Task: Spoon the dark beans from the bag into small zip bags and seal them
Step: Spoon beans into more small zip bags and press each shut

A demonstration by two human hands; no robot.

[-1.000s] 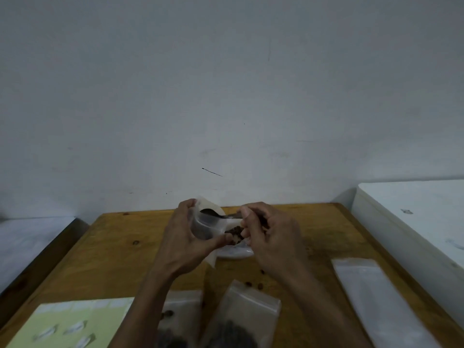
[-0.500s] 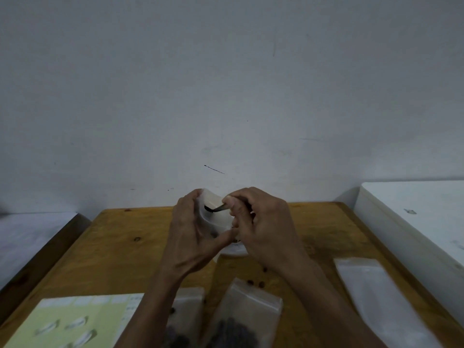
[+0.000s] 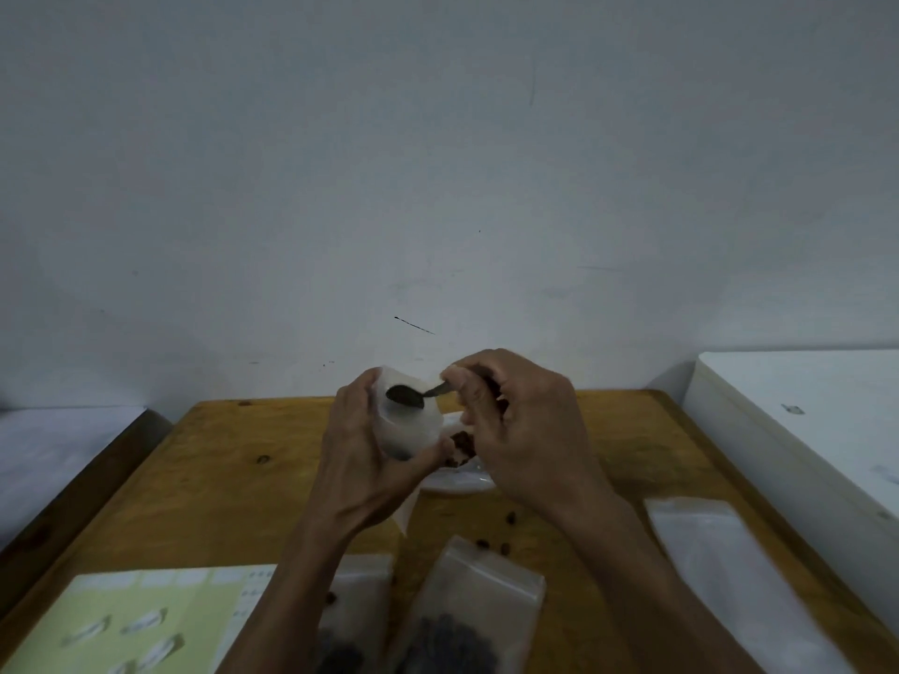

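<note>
Left hand [image 3: 369, 459] grips small zip bag [image 3: 411, 425], mouth open, raised higher above table [image 3: 233, 479] than before. Right hand [image 3: 525, 430] pinches spoon [image 3: 406, 395] (bowl now dipped inside bag). Bean bag [image 3: 459, 459] behind hands.

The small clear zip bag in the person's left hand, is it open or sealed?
Open. The left hand holds the small clear zip bag with its mouth spread, and the dark metal spoon sits inside that opening.

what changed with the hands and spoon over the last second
Both hands rose slightly; the left hand kept the small zip bag open while the right hand tipped the spoon further into its mouth. Filled bags and the empty bag stack on the table stayed put.
</note>
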